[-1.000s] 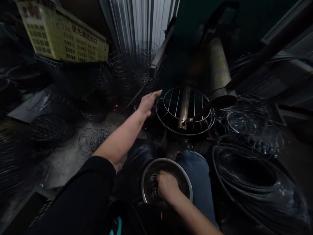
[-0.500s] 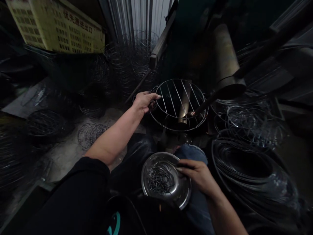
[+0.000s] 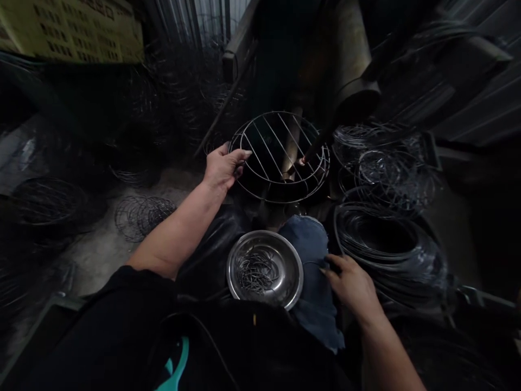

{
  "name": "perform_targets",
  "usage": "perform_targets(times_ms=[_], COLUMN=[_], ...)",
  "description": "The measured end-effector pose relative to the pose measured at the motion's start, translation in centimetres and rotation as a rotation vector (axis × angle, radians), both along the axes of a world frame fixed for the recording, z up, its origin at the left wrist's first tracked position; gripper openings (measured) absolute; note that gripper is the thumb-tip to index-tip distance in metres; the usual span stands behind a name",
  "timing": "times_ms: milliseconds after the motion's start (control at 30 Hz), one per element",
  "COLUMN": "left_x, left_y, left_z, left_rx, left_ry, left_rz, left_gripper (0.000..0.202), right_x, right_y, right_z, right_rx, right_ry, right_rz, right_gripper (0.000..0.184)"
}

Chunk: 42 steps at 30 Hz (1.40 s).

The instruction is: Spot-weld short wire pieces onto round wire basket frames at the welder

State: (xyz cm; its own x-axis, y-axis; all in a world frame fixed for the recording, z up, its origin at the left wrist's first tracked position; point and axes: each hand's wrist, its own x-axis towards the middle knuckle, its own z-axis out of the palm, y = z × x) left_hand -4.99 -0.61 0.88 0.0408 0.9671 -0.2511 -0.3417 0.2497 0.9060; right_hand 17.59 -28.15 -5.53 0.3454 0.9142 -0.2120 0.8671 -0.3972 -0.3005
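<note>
My left hand (image 3: 222, 169) pinches the left rim of a round wire rack (image 3: 267, 145), thumb on top. The rack has two rings with parallel bars across the upper one. A copper-coloured rod tip (image 3: 302, 161) meets or overlaps its bars; I cannot tell if they touch. My right hand (image 3: 355, 285) is over my right thigh, thumb and forefinger closed on what looks like a thin, short wire (image 3: 314, 263). Left of it, a steel bowl (image 3: 290, 266) rests on my lap, with a tangle of short curved wires (image 3: 256, 272) inside.
A thick metal cylinder (image 3: 354, 60) hangs above the rack, with another brass-coloured cylinder (image 3: 291, 146) beneath it. Coiled wire (image 3: 378, 250) and wire rings (image 3: 382, 174) lie on the right. Wire frames (image 3: 142, 217) stand on the floor at left, below a yellow crate (image 3: 77, 32).
My right hand has moved from over the bowl's rim to the right, over my thigh. My left hand still holds the rack. The view has shifted, so surroundings appear further left and higher.
</note>
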Motion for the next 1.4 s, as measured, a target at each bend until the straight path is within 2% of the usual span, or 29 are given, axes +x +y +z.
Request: perform_targets(times_ms=[67, 167, 233, 267, 333, 400, 467, 533, 600, 700, 833, 967, 1100, 1400], left_x=[0.2, 0.3, 0.2, 0.1, 0.1, 0.1, 0.3, 0.5, 0.7, 0.5, 0.4, 0.7, 1.0, 1.8], left_y=[-0.2, -0.4, -0.6, -0.7, -0.9, -1.1, -1.2, -1.3, -1.3, -1.0, -0.4, 0.0, 0.5, 2.3], left_z=[0.0, -0.1, -0.1, -0.2, -0.2, -0.2, -0.3, -0.3, -0.2, 0.0, 0.1, 0.1, 0.0, 0.3], left_rx=[0.006, 0.009, 0.006, 0.005, 0.006, 0.012, 0.017, 0.017, 0.008, -0.001, 0.005, -0.021, -0.025, -0.075], left_ry=[0.004, 0.005, -0.004, -0.010, -0.025, -0.034, -0.034, -0.031, -0.033, -0.044, -0.055, -0.073, -0.079, -0.067], left_rz=[0.004, 0.017, 0.026, 0.025, 0.016, 0.008, 0.010, 0.018, 0.023, 0.029, 0.020, 0.010, 0.005, 0.006], left_gripper=[0.030, 0.029, 0.030, 0.030, 0.030, 0.030, 0.031, 0.031, 0.033, 0.034, 0.035, 0.038, 0.039, 0.036], right_x=[-1.3, -2.6, -2.3, -1.8, -0.7, -0.2, -0.9, -2.4, -4.2, -6.1, -7.1, -7.6, -7.7, -7.2], right_y=[0.4, 1.0, 1.4, 1.7, 2.7, 4.5, 7.1, 9.9, 12.3, 14.5, 15.1, 15.0, 15.2, 16.6], right_z=[0.5, 0.9, 0.9, 1.0, 1.6, 3.0, 4.7, 6.2, 6.9, 6.4, 5.1, 4.7, 4.6, 4.6], right_rx=[0.016, -0.077, -0.101, -0.061, 0.113, 0.318, 0.472, 0.597, 0.680, 0.757, 0.797, 0.845, 0.861, 0.931], right_ry=[-0.116, -0.146, -0.107, -0.056, 0.095, 0.275, 0.393, 0.373, 0.283, 0.287, 0.617, 0.862, 0.924, 0.805], right_rz=[0.113, 0.278, 0.297, 0.281, 0.206, 0.125, 0.091, 0.065, 0.023, -0.082, -0.276, -0.419, -0.452, -0.396], right_gripper=[0.036, 0.037, 0.040, 0.039, 0.032, 0.027, 0.026, 0.026, 0.024, 0.024, 0.025, 0.026, 0.026, 0.024])
